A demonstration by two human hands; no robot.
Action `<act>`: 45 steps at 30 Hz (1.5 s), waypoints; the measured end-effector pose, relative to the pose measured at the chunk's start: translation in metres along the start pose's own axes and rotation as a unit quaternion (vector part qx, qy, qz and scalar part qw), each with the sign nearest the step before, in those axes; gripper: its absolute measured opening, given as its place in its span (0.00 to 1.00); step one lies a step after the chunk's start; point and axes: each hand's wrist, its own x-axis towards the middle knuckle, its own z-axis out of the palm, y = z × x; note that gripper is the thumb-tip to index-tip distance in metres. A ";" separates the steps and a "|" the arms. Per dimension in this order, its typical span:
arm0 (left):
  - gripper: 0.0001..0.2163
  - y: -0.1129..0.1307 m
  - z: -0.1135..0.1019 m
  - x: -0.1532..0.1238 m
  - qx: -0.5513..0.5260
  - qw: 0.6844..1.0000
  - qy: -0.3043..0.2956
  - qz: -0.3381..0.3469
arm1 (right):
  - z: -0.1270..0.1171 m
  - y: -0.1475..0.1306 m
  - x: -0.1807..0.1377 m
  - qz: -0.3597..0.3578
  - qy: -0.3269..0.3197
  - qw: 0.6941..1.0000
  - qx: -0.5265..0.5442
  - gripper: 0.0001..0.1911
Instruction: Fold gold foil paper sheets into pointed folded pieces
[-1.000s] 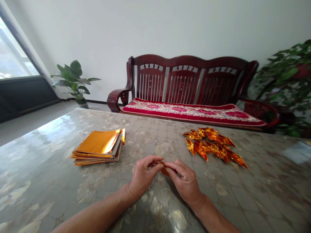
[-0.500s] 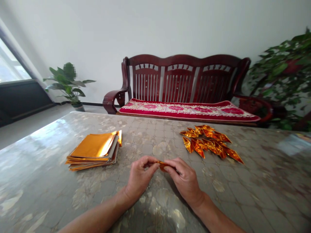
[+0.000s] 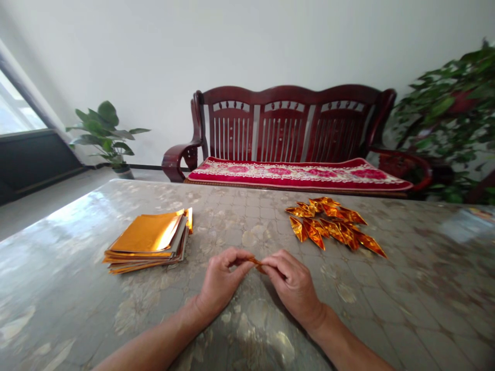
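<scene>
A small piece of folded gold foil paper [image 3: 257, 263] is pinched between my two hands, just above the table. My left hand [image 3: 226, 275] grips its left end between thumb and fingers. At the other end, the thumb and forefinger of my right hand [image 3: 292, 281] are closed on it. Fingertips cover most of the fold. To the left lies a stack of square gold foil sheets [image 3: 145, 233], its edges uneven. Beyond my right hand, several folded gold foil pieces [image 3: 335, 221] with pointed ends sit in a loose heap.
The table [image 3: 232, 226] has a glossy, patterned cover. A clear plastic packet [image 3: 467, 225] lies near its right edge. Behind stands a dark red wooden bench [image 3: 286, 123] with a red floral seat cover [image 3: 301, 172]. Potted plants [image 3: 106, 134] flank it.
The foil piece between my fingertips now looks narrower and turned more edge-on. My hands stay in nearly the same place, and the view has shifted very slightly.
</scene>
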 end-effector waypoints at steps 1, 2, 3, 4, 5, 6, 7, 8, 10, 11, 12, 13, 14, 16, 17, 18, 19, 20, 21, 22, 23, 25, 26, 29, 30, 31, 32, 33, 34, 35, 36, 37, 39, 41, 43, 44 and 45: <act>0.04 0.000 -0.001 0.000 0.011 1.000 0.001 0.006 | 0.000 0.000 0.000 0.005 -0.002 1.000 0.000 0.06; 0.04 0.001 -0.001 0.000 0.023 1.000 0.002 0.017 | 0.001 0.000 0.000 0.011 -0.004 1.000 0.002 0.06; 0.04 0.001 -0.002 0.000 0.038 0.999 0.003 0.035 | 0.001 0.000 0.000 0.016 -0.005 1.000 0.005 0.06; 0.04 0.001 -0.003 0.000 0.053 0.997 0.004 0.058 | 0.001 0.000 0.000 0.022 -0.004 1.000 0.010 0.07; 0.04 0.002 -0.004 0.001 0.068 0.994 0.004 0.084 | 0.002 0.001 0.001 0.026 -0.003 1.000 0.016 0.07; 0.04 0.002 -0.005 0.001 0.081 0.991 0.004 0.108 | 0.002 0.001 0.001 0.030 -0.001 0.999 0.022 0.07; 0.04 0.002 -0.005 0.001 0.092 0.988 0.004 0.127 | 0.003 0.001 0.001 0.033 0.000 0.999 0.027 0.06; 0.04 0.002 -0.006 0.001 0.100 0.985 0.005 0.138 | 0.003 0.001 0.001 0.036 0.001 0.999 0.031 0.06; 0.05 0.003 -0.006 0.000 0.111 0.983 0.006 0.144 | 0.003 0.001 0.000 0.038 -0.001 0.999 0.032 0.06; 0.04 0.003 -0.006 0.000 0.114 0.983 0.005 0.143 | 0.003 0.001 0.000 0.038 -0.003 0.999 0.031 0.06; 0.04 0.004 -0.006 -0.001 0.117 0.983 0.004 0.140 | 0.002 0.001 0.000 0.036 -0.005 0.999 0.029 0.06; 0.04 0.004 -0.006 -0.001 0.118 0.984 0.003 0.136 | 0.002 0.001 0.000 0.034 -0.007 0.999 0.026 0.06; 0.04 0.005 -0.005 -0.002 0.117 0.985 0.002 0.130 | 0.002 0.001 0.000 0.032 -0.009 0.999 0.024 0.06; 0.04 0.006 -0.005 -0.002 0.115 0.987 0.002 0.113 | 0.001 0.001 0.000 0.026 -0.013 0.999 0.020 0.06; 0.05 0.007 -0.004 -0.001 0.114 0.988 0.001 0.105 | 0.001 0.001 0.000 0.023 -0.014 0.999 0.019 0.06; 0.05 0.007 -0.004 -0.001 0.115 0.989 0.001 0.098 | 0.001 0.001 0.001 0.020 -0.014 1.000 0.018 0.06; 0.05 0.008 -0.004 -0.001 0.116 0.989 0.000 0.093 | 0.001 0.001 0.001 0.018 -0.013 1.000 0.017 0.06; 0.05 0.008 -0.004 -0.001 0.119 0.989 -0.002 0.091 | 0.001 0.002 0.001 0.016 -0.012 1.000 0.017 0.06; 0.05 0.007 -0.004 -0.001 0.122 0.988 -0.004 0.091 | 0.001 0.002 0.000 0.014 -0.012 1.000 0.018 0.06; 0.05 0.007 -0.004 -0.001 0.124 0.988 -0.006 0.092 | 0.001 0.002 0.000 0.010 -0.012 1.000 0.020 0.07; 0.05 0.006 -0.005 -0.001 0.124 0.988 -0.008 0.093 | 0.001 0.003 0.000 0.004 -0.013 1.000 0.023 0.07; 0.05 0.006 -0.005 -0.001 0.126 0.988 -0.015 0.088 | 0.001 0.003 -0.001 -0.011 -0.017 0.999 0.031 0.09; 0.05 0.006 -0.005 -0.002 0.128 0.988 -0.019 0.082 | 0.001 0.003 -0.001 -0.016 -0.019 0.999 0.035 0.10; 0.06 0.005 -0.006 -0.001 0.143 0.987 -0.035 0.062 | 0.002 0.003 0.000 -0.007 -0.024 0.999 0.040 0.09; 0.05 0.005 -0.005 -0.001 0.147 0.986 -0.040 0.059 | 0.002 0.003 0.000 0.003 -0.027 0.999 0.038 0.08; 0.05 0.005 -0.005 0.000 0.151 0.986 -0.044 0.061 | 0.002 0.003 0.001 0.014 -0.031 0.999 0.035 0.08; 0.05 0.005 -0.004 0.001 0.153 0.985 -0.046 0.066 | 0.002 0.003 0.002 0.025 -0.036 0.999 0.030 0.07; 0.05 0.004 -0.004 0.001 0.153 0.984 -0.047 0.073 | 0.002 0.003 0.002 0.034 -0.041 0.998 0.024 0.08; 0.04 0.004 -0.003 0.002 0.153 0.984 -0.046 0.080 | 0.002 0.003 0.003 0.040 -0.048 0.998 0.018 0.08; 0.04 0.003 -0.002 0.003 0.151 0.984 -0.046 0.084 | 0.002 0.003 0.003 0.044 -0.053 0.998 0.011 0.09; 0.03 0.003 -0.001 0.003 0.149 0.984 -0.050 0.084 | 0.001 0.004 0.004 0.046 -0.059 0.997 0.006 0.09; 0.03 0.003 -0.001 0.003 0.145 0.984 -0.058 0.081 | 0.001 0.003 0.004 0.047 -0.064 0.997 0.001 0.10; 0.05 0.003 0.000 0.003 0.135 0.985 -0.082 0.072 | 0.001 0.003 0.004 0.049 -0.070 0.996 -0.003 0.11; 0.06 0.004 0.000 0.004 0.132 0.984 -0.100 0.070 | 0.001 0.001 0.004 0.057 -0.072 0.996 0.005 0.11; 0.07 0.005 0.000 0.004 0.136 0.983 -0.100 0.071 | 0.001 0.000 0.005 0.082 -0.070 0.994 0.030 0.11; 0.08 0.005 -0.001 0.004 0.137 0.984 -0.097 0.068 | 0.001 0.000 0.005 0.102 -0.066 0.991 0.051 0.11; 0.09 0.006 -0.002 0.005 0.136 0.985 -0.089 0.061 | 0.001 0.001 0.005 0.126 -0.060 0.987 0.078 0.12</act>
